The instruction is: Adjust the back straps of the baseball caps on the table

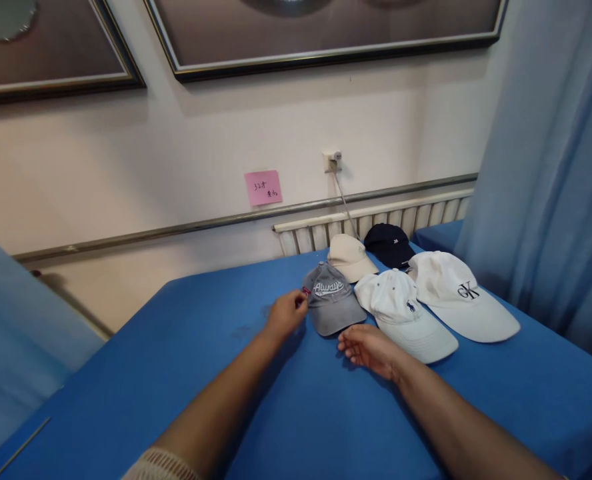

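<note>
A grey baseball cap [332,308] with white "Always" lettering lies on the blue table, its brim toward me. At its left edge, beside a small red mark, is my left hand [287,315], fingers curled together; whether they pinch the fabric is hidden. My right hand [369,348] is just in front of the brim, palm turned inward, fingers loosely bent and holding nothing. To the right lie a white cap [393,303] with a dark blue rider logo and another white cap [449,287] marked "CK". Behind them sit a beige cap [349,253] and a black cap [389,243].
The blue-covered table [176,387] reaches toward a radiator [401,217] and a wall rail [191,227]. A plugged-in cable [345,200] hangs from the wall socket. Blue curtains [541,167] flank both sides. A pink note [263,188] is on the wall below framed pictures.
</note>
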`<state>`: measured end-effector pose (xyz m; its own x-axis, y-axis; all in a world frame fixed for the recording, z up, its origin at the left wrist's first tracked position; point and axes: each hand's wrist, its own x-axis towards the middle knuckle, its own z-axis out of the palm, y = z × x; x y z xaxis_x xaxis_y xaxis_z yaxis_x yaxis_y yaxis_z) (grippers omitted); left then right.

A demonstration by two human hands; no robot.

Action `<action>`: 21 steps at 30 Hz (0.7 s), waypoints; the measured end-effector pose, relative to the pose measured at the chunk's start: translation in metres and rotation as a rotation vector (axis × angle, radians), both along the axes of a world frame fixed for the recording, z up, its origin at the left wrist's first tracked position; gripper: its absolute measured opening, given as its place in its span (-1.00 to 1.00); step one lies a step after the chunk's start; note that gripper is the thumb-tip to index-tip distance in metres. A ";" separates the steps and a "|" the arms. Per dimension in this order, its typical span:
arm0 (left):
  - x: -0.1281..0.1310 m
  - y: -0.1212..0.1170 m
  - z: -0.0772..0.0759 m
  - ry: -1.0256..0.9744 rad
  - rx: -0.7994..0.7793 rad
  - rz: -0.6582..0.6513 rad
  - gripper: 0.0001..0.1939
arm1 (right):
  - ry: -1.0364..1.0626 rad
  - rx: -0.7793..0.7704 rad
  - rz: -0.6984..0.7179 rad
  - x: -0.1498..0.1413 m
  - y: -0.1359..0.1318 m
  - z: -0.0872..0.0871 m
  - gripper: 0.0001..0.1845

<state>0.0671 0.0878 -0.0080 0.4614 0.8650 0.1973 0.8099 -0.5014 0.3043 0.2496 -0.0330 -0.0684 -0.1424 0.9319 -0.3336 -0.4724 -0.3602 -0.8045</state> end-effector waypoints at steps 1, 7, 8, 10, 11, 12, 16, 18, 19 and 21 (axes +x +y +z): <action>-0.011 -0.012 -0.012 -0.014 -0.021 -0.005 -0.76 | -0.047 0.028 0.039 -0.001 -0.001 -0.001 -0.89; -0.050 -0.048 -0.057 -0.163 -0.224 -0.143 -0.79 | -0.246 0.129 0.097 -0.005 -0.002 -0.012 -0.79; -0.051 -0.048 -0.058 -0.152 -0.232 -0.157 -0.80 | -0.268 0.140 0.091 -0.006 -0.001 -0.014 -0.78; -0.050 -0.046 -0.057 -0.135 -0.238 -0.163 -0.80 | -0.305 0.165 0.081 -0.007 -0.001 -0.017 -0.75; -0.049 -0.045 -0.056 -0.129 -0.241 -0.165 -0.80 | -0.322 0.177 0.073 -0.008 -0.001 -0.018 -0.74; -0.048 -0.044 -0.056 -0.125 -0.244 -0.169 -0.80 | -0.337 0.188 0.063 -0.009 -0.002 -0.019 -0.73; -0.048 -0.041 -0.056 -0.132 -0.258 -0.184 -0.80 | -0.397 0.216 0.042 -0.010 -0.004 -0.020 -0.70; -0.049 -0.040 -0.058 -0.138 -0.266 -0.185 -0.78 | -0.414 0.227 0.046 -0.009 -0.004 -0.020 -0.70; -0.050 -0.040 -0.058 -0.140 -0.271 -0.184 -0.77 | -0.419 0.229 0.046 -0.009 -0.005 -0.020 -0.70; -0.050 -0.040 -0.058 -0.142 -0.281 -0.185 -0.76 | -0.431 0.230 0.043 -0.010 -0.005 -0.021 -0.70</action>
